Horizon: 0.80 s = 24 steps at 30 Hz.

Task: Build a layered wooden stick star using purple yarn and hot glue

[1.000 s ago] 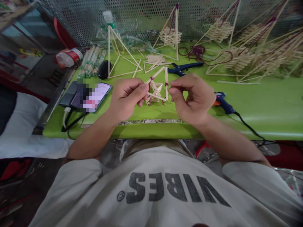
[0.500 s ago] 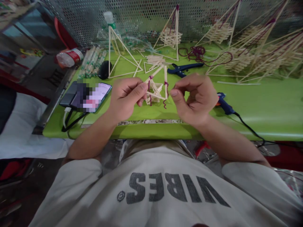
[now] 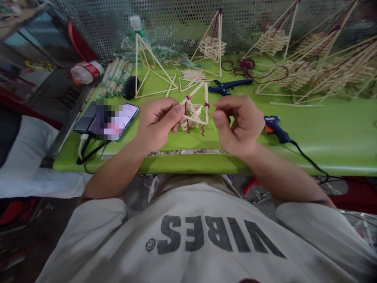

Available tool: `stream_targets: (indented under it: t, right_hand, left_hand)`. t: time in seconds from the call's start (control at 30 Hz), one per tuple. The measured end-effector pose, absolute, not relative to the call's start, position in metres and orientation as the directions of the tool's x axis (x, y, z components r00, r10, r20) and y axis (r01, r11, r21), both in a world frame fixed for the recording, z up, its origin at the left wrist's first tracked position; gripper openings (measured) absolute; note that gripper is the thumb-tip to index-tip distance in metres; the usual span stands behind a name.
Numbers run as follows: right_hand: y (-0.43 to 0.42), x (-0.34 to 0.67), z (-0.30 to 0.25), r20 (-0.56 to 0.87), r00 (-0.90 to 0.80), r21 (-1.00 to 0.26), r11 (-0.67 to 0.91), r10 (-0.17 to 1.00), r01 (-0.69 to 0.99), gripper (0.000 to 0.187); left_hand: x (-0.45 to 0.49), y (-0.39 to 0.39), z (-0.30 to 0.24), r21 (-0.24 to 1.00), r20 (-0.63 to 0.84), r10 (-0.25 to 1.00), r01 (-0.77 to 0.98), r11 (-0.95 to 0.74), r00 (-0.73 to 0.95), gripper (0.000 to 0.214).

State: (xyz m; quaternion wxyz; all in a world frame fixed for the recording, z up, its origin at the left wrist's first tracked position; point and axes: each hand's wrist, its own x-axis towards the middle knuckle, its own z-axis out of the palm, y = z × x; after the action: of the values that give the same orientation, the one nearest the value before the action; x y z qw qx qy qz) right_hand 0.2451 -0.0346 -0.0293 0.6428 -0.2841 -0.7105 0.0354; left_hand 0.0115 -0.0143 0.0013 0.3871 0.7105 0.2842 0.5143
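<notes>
Between the thumb and fingers of my left hand [image 3: 161, 124] is a small frame of wooden sticks [image 3: 196, 118], gripped at its left side. Purple yarn [image 3: 206, 105] is wound around two of its sticks, and loose yarn ends hang below, one of them curly. A small stack of crossed sticks [image 3: 191, 125] shows behind the frame, low over the table; whether they are joined I cannot tell. Just right of the frame, not touching it, my right hand [image 3: 240, 124] has its fingers curled, with a small gap between thumb and index fingertip and nothing visible in them.
Blue cutting pliers [image 3: 231, 84] lie beyond my hands on the green table [image 3: 330, 133]. A glue gun [image 3: 278, 129] with its cord is at right. A phone [image 3: 125, 120] lies left. Pyramid stick frames [image 3: 156, 78], purple yarn [image 3: 244, 67] and a bottle [image 3: 137, 23] stand or lie behind.
My right hand has drawn slightly left and its thumb and index fingertip have parted. The curly yarn end has swung a little left. My left hand keeps its hold.
</notes>
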Motion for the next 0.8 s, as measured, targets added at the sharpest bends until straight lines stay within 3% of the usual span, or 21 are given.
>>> stream_targets:
  t: [0.2, 0.4, 0.57, 0.8]
  right_hand:
    - [-0.033, 0.247, -0.030, 0.926, -0.097, -0.302, 0.869, 0.366, 0.391, 0.038]
    - [-0.037, 0.255, -0.038, 0.811, -0.137, -0.462, 0.766, 0.569, 0.447, 0.041]
    - [-0.039, 0.254, -0.037, 0.832, -0.124, -0.465, 0.801, 0.541, 0.378, 0.040]
    - [-0.037, 0.244, -0.032, 0.842, 0.066, -0.534, 0.813, 0.535, 0.231, 0.032]
  left_hand:
    - [0.011, -0.016, 0.003, 0.829, 0.527, 0.791, 0.017, -0.559, 0.310, 0.049]
    - [0.012, -0.016, 0.003, 0.824, 0.534, 0.793, 0.032, -0.566, 0.294, 0.050]
    - [0.013, -0.016, 0.002, 0.805, 0.558, 0.784, 0.051, -0.591, 0.272, 0.049]
    - [0.012, -0.014, 0.000, 0.801, 0.570, 0.784, 0.045, -0.597, 0.246, 0.048]
